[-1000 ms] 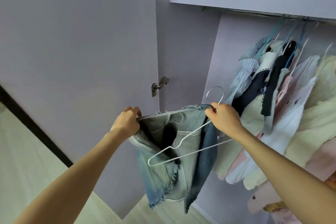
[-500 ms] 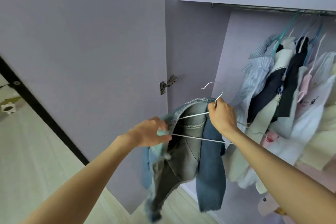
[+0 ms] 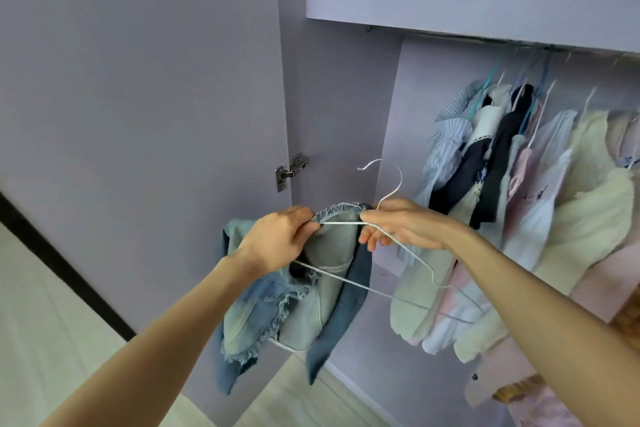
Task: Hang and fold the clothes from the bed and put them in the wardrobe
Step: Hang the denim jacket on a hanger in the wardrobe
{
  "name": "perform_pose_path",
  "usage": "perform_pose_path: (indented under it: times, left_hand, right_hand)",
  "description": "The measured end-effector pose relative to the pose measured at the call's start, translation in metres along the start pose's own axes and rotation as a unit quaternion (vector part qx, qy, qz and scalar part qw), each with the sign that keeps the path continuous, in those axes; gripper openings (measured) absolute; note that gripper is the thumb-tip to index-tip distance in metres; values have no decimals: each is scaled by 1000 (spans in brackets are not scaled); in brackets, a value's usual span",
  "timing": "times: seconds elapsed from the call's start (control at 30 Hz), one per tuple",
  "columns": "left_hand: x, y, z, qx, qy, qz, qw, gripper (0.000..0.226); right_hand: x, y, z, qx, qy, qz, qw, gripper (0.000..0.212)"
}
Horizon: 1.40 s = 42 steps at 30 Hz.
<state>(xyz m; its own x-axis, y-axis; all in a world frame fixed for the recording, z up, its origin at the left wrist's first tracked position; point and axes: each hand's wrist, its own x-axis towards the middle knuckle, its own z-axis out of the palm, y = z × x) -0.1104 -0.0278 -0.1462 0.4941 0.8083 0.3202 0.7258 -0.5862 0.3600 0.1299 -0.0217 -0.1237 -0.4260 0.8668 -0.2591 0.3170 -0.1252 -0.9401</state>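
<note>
A frayed blue denim garment (image 3: 304,302) hangs bunched over a white wire hanger (image 3: 408,267) in front of the open lilac wardrobe (image 3: 450,0). My left hand (image 3: 277,239) grips the denim's frayed edge at the hanger's left shoulder. At the neck of the hanger, just below its hook, my right hand (image 3: 401,225) holds the wire, with some denim under its fingers. The hook points up and left, well below the rail (image 3: 485,42).
Several garments (image 3: 519,204) on hangers fill the rail's right part; its left end is bare. The open wardrobe door (image 3: 138,114) with a metal hinge (image 3: 291,172) stands at left. Pale wood floor (image 3: 41,305) lies below.
My left hand rose from the hanger's lower bar to the top wire and met the right hand. The denim is drawn further onto the hanger, and the view tilted slightly down.
</note>
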Motion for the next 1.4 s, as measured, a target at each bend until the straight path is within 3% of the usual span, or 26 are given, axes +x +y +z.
perform_pose_path:
  times: [0.07,0.13,0.23,0.33,0.43,0.57,0.67,0.87,1.07,1.23,1.4]
  left_hand:
    - [-3,-4,-13,-9,21,-6,1000,27]
    - [-9,-11,-27,-26,30,-17,999,31]
    - [-18,-12,-37,-6,16,-14,1000,29]
    - [-22,-6,-35,-1,6,1,1000,27]
    - [-28,-6,-32,5,0,22,1000,32]
    - [-37,-4,-37,16,33,64,997,46]
    - [-43,-2,-43,54,52,101,992,40]
    - [-55,-7,-46,129,117,107,979,53]
    - [-67,-12,-43,221,120,6,968,27]
    - [-70,-12,-44,236,96,7,967,17]
    - [-78,-18,-50,242,115,-63,961,22]
  right_hand:
    - [-4,6,-12,73,-68,32,994,24]
    - [-3,13,-15,89,-75,39,992,20]
    - [10,12,7,-136,-58,31,989,12]
    - [29,4,44,-294,-48,7,955,26]
    - [38,-2,69,-343,-32,-54,937,41]
    - [43,0,86,-366,31,-145,918,27]
    - [51,5,89,-364,118,-188,905,16]
    - [53,32,63,-412,196,-106,884,6]
    - [46,48,22,-448,234,-31,862,37]
    - [51,53,-3,-532,209,77,817,43]
    - [54,61,-11,-416,227,49,879,25]
